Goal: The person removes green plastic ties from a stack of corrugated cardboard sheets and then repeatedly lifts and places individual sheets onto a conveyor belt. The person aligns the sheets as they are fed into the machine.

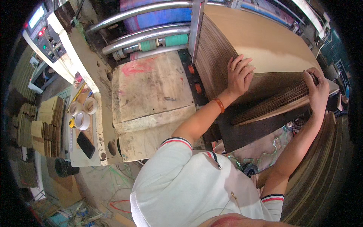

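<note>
Two bare hands work a big stack of brown cardboard sheets [261,49] that fills the upper right of the frame, its edges fanned and leaning against a metal upright. The left hand [239,75] lies flat on the stack near the centre right, fingers spread over the top sheet, its grip open and closed on nothing; an orange wristband [219,104] sits on that wrist. The right hand [317,90], at the right edge, curls over the sheet edges, its grip closed around a bundle of them. Left of the stack, in the middle of the frame, lies a worn wooden board [151,94] with red stains, and above it run shiny metal rollers [145,36]. At the left of the frame a narrow table [99,125] carries rolls of tape [82,113] and a black phone [86,144]. A control panel [47,36] with lights sits in the upper left, and small piles of cardboard pieces [45,128] stand at the far left.
</note>
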The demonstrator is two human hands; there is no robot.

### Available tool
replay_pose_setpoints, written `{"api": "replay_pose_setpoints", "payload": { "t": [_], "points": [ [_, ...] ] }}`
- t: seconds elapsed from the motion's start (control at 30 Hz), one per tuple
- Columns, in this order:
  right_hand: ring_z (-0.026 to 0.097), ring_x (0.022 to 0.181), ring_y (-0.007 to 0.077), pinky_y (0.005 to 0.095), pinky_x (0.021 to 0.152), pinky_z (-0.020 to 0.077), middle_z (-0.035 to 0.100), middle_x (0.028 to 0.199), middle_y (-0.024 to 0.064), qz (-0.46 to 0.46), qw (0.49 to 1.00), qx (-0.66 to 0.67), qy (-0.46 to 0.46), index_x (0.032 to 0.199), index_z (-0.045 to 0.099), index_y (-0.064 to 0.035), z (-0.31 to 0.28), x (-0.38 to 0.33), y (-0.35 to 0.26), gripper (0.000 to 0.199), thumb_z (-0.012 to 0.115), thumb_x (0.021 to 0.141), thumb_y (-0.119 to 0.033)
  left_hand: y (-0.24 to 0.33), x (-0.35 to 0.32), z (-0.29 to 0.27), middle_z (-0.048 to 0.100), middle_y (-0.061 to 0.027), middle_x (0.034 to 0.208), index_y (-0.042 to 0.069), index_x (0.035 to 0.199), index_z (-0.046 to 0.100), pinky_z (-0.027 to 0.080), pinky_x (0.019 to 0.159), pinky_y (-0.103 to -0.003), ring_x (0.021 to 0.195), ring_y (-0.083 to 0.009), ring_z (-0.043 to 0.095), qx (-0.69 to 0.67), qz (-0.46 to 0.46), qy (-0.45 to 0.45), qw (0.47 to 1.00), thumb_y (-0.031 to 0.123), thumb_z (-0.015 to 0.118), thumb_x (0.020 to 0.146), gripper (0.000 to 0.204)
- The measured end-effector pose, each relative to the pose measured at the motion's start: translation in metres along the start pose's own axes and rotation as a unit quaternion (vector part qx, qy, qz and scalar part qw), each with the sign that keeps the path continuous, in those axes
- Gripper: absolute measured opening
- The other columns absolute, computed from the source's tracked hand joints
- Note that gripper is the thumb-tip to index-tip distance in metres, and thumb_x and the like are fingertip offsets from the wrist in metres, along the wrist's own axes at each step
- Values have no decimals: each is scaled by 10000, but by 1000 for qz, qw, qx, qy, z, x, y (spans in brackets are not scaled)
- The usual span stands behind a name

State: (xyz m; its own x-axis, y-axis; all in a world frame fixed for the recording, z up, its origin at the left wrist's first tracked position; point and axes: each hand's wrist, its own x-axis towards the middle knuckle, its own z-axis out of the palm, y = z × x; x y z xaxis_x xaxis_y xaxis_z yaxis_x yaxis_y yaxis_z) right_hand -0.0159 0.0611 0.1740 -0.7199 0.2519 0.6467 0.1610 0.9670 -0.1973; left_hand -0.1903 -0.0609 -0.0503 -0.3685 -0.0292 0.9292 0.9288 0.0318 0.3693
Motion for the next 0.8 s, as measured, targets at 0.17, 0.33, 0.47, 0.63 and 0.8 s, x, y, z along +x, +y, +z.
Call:
{"api": "replay_pose_setpoints", "payload": {
  "t": [0.17, 0.33, 0.47, 0.63, 0.8],
  "points": [
    [512, 682, 111, 259, 668, 420, 547, 709, 67, -3, 1000, 15, 0, 855, 599, 10, -1, 0, 3, 187, 632, 865, -174, 1, 2, -4, 521, -111, 1333, 79, 1132, 611, 218, 1121, -517, 1316, -363, 381, 13, -23, -34, 999, 235, 495, 940, 273],
    [528, 682, 126, 261, 679, 430, 559, 708, 72, -10, 1000, 3, 7, 859, 606, 8, -4, -2, 3, 178, 634, 856, -167, 38, -44, -21, 381, -198, 1458, -5, 1387, 395, 156, 1163, -518, 1384, -387, 304, -67, -9, -59, 996, 366, 545, 919, 616],
    [553, 690, 129, 264, 686, 442, 579, 709, 74, -2, 1000, 12, 15, 876, 630, 4, -2, -2, -4, 212, 648, 844, -204, 75, -138, -29, 344, -262, 1459, -46, 1470, 197, 250, 1138, -480, 1361, -414, 325, -149, -180, -212, 949, 424, 701, 818, 949],
    [595, 680, 136, 285, 676, 462, 627, 722, 84, 6, 1000, 0, 12, 902, 670, -18, -4, -6, -2, 260, 662, 824, -266, 77, -175, -22, 479, -305, 1316, -64, 1438, 244, 419, 1015, -462, 1225, -424, 483, -53, -321, -384, 864, 401, 754, 775, 957],
    [592, 839, 100, 244, 777, 453, 644, 843, 41, 67, 998, -9, -10, 963, 658, 2, -3, -8, -18, 225, 675, 868, -201, 53, -167, -6, 652, -273, 973, -30, 1181, 534, 515, 802, -481, 926, -425, 642, 36, -340, -464, 817, 455, 695, 810, 631]
  ]
}}
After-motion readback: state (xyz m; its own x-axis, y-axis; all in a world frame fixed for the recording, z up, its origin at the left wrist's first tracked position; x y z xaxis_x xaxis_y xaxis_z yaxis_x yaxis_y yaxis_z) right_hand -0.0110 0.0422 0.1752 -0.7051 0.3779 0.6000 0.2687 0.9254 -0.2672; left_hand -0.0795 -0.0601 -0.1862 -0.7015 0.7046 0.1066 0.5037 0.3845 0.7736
